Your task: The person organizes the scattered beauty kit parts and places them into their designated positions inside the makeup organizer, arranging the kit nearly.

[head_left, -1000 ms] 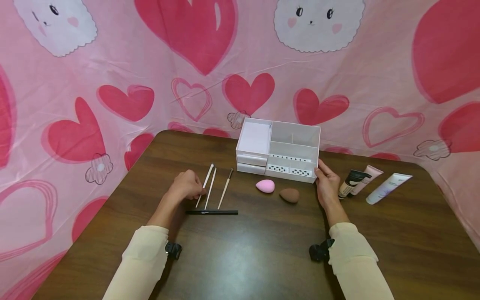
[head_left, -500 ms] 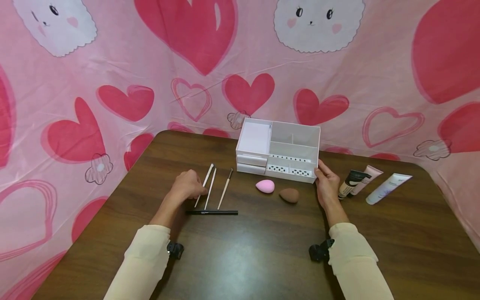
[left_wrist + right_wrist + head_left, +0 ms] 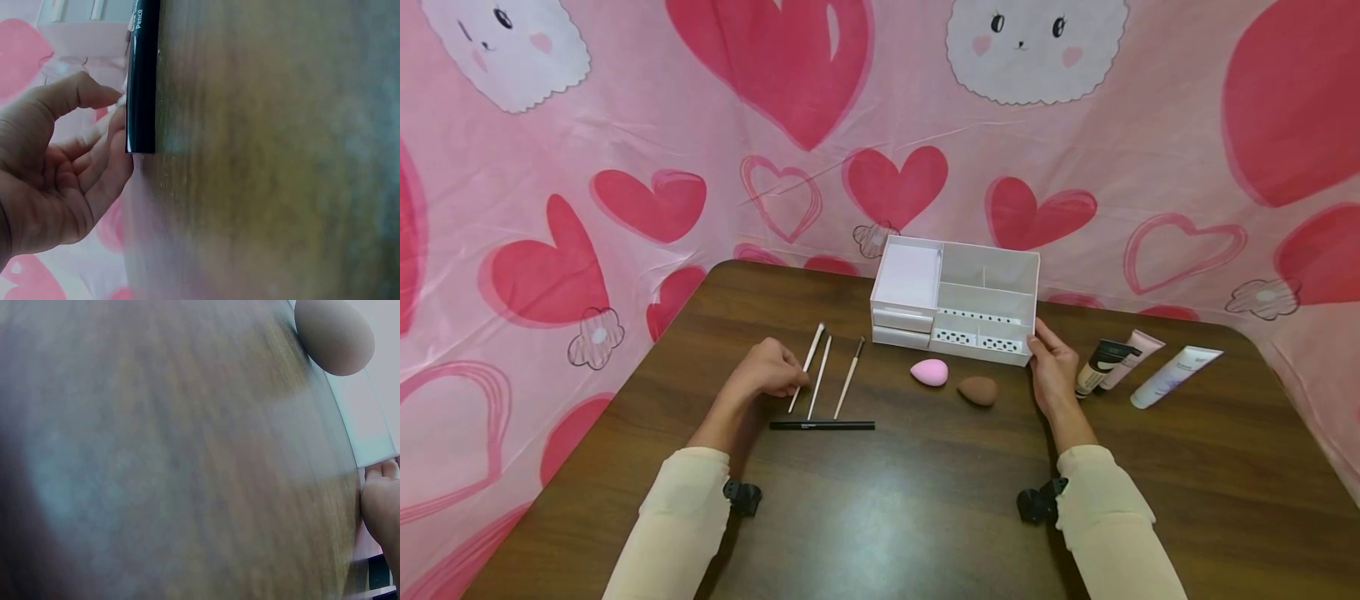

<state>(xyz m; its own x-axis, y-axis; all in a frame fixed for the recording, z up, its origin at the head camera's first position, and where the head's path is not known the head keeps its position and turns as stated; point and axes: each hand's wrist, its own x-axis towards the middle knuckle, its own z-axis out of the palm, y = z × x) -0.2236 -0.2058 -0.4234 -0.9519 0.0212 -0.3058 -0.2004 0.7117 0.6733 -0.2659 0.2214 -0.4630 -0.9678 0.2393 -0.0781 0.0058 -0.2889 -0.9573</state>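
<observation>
My left hand (image 3: 772,368) pinches the leftmost makeup brush (image 3: 814,343), a thin pale one, low on its handle. In the left wrist view, thumb and fingertips meet behind the black brow pencil (image 3: 142,81), which hides the pinch. Two more thin makeup brushes lie just right of it, a pale one (image 3: 822,372) and one with a dark tip (image 3: 850,379). The pencil (image 3: 822,426) lies crosswise below the brushes. My right hand (image 3: 1055,371) grips the front right corner of a white makeup organizer (image 3: 910,279), thumb at the front, fingers along its side.
A pink makeup sponge (image 3: 930,372) and a brown one (image 3: 978,391) lie before the organizer. Right of my right hand are a black-capped tube (image 3: 1101,367), a pink tube (image 3: 1138,354) and a white tube (image 3: 1176,377). A heart-patterned cloth (image 3: 895,100) hangs behind the table (image 3: 880,517).
My left hand shifts slightly, and the head of the pinched brush moves a little up and left, away from the brush beside it. The right hand and organizer stay put.
</observation>
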